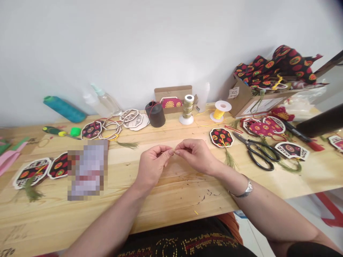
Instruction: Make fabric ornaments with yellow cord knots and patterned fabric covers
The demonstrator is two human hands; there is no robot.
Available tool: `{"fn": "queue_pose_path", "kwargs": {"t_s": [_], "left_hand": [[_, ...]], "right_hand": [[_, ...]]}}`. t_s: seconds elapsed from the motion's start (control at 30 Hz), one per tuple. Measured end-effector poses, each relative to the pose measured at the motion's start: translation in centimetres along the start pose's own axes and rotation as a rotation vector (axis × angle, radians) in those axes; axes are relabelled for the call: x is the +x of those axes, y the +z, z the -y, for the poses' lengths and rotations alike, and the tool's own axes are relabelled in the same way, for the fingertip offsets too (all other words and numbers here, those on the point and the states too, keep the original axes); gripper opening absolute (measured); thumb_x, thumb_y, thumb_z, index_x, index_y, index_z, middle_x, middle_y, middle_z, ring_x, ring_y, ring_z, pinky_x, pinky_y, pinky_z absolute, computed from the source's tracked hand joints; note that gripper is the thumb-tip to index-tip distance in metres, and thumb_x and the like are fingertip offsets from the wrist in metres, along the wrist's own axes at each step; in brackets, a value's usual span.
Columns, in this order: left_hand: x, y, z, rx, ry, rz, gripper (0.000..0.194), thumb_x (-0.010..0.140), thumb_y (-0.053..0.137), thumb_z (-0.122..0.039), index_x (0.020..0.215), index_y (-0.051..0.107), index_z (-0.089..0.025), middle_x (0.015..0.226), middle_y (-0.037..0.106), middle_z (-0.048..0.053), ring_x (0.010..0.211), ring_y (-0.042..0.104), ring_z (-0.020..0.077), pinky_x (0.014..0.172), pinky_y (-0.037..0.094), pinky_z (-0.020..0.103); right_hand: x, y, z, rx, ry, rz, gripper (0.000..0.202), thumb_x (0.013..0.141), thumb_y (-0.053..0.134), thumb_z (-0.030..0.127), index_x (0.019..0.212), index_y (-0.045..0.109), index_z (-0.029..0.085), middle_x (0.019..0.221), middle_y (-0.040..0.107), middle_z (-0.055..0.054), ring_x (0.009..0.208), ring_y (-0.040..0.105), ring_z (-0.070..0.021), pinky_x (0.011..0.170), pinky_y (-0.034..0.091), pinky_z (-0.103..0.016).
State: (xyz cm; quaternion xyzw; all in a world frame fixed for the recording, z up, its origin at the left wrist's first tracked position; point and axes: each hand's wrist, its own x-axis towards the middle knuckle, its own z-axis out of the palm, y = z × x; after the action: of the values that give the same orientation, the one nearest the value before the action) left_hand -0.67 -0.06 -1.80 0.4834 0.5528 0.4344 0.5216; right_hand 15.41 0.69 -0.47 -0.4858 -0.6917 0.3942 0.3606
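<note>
My left hand (152,165) and my right hand (197,155) meet above the middle of the wooden table (171,203), thumbs and forefingers pinched tip to tip. Whatever lies between the fingertips is too small to make out. To the right of my right hand lies a black patterned ornament (222,137) in a pale scalloped frame, its green tassel (229,158) partly behind my wrist. Black-handled scissors (257,152) rest beyond it. A fan-shaped ornament (291,150) lies farther right.
Along the wall stand a black thread spool (155,114), a gold thread cone (188,109), a yellow cord spool (219,111) and a cardboard box (245,97) heaped with patterned fabric (289,66). At left lie a teal thread cone (64,109), a screwdriver (55,131) and a tasselled ornament (33,174).
</note>
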Motion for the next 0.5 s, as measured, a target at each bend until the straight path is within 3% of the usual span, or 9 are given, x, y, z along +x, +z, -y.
{"fn": "queue_pose_path", "kwargs": {"t_s": [0.5], "left_hand": [[-0.13,-0.2,-0.41,0.228,0.106,0.057,0.017,0.079,0.058,-0.031,0.069,0.061,-0.017,0.049,0.043,-0.006,0.047,0.034,0.0086,0.045,0.028,0.023]], "right_hand": [[-0.11,0.08,-0.21,-0.105,-0.1,0.016,0.011,0.08,0.059,0.011,0.077,0.07,0.013,0.072,0.07,-0.004,0.065,0.059,-0.0114,0.062,0.044,-0.022]]}}
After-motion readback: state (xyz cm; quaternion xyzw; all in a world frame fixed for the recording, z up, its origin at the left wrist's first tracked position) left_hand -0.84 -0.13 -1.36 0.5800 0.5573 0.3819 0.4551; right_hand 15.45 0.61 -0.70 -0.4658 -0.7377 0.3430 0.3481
